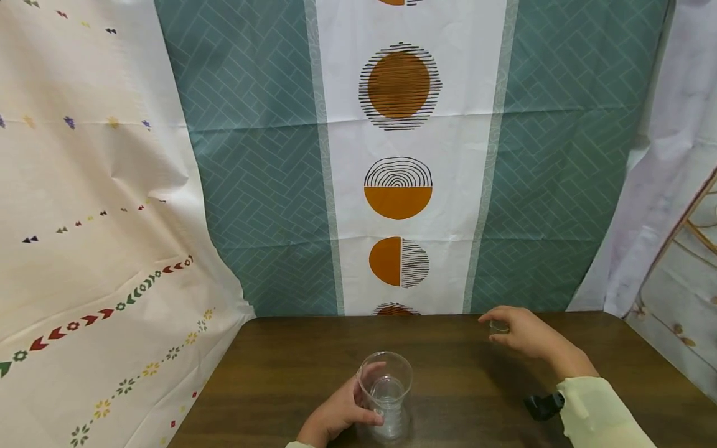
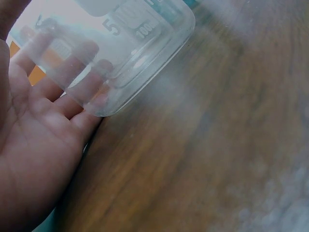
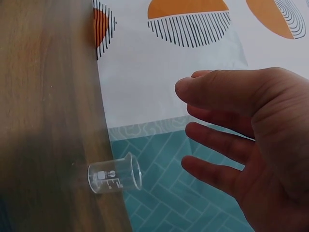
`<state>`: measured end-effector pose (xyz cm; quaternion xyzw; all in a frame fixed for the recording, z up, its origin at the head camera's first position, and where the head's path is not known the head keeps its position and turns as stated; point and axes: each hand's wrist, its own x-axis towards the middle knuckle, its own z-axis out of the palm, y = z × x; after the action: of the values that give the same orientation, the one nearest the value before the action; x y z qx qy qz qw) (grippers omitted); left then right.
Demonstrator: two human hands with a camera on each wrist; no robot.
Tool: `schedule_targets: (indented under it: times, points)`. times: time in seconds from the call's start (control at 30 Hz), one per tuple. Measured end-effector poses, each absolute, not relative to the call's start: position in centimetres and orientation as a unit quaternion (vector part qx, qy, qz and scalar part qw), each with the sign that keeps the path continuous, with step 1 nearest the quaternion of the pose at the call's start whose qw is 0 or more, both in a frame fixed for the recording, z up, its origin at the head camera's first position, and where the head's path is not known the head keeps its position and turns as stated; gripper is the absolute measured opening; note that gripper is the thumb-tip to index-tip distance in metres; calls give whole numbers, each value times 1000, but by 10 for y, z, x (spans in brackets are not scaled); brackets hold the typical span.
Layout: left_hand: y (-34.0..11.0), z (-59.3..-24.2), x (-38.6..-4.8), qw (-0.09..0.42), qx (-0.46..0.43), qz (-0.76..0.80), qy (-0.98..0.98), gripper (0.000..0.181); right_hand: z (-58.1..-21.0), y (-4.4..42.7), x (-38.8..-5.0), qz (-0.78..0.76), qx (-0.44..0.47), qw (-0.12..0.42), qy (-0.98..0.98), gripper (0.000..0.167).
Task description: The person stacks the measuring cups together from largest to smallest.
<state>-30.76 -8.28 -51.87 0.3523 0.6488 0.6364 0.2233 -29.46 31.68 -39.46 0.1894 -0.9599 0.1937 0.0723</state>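
Note:
A large clear glass beaker (image 1: 404, 379) is near the front of the table, with what looks like a smaller beaker (image 1: 388, 401) nested inside it. My left hand (image 1: 343, 407) grips the large beaker from its left side, thumb in front and fingers behind. White volume marks show on the glass (image 2: 140, 29) in the left wrist view. Farther back on the right, my right hand (image 1: 523, 330) is held over the table, fingers loosely bent and apart. Beyond its fingertips a small beaker (image 3: 115, 175) stands upright on the table, untouched in the right wrist view.
The brown wooden table (image 1: 280, 373) ends at the back against a hanging green and white cloth (image 1: 269, 186) with orange circles. A cream embroidered cloth (image 1: 101, 249) hangs at the left, a pale one (image 1: 672, 186) at the right. A black strap piece (image 1: 544, 406) sits at my right wrist.

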Motion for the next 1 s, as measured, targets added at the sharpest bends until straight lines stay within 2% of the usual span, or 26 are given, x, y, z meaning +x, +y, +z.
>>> schedule_targets:
  times: [0.53,1.0]
  points:
    - [-83,-517,-304,228,345,635,653,87,-408,329,-303,188,176,90,-962,35]
    - [-84,-518,-305,230,345,634,653,86,-414,336,-307,202,161,80,-963,34]
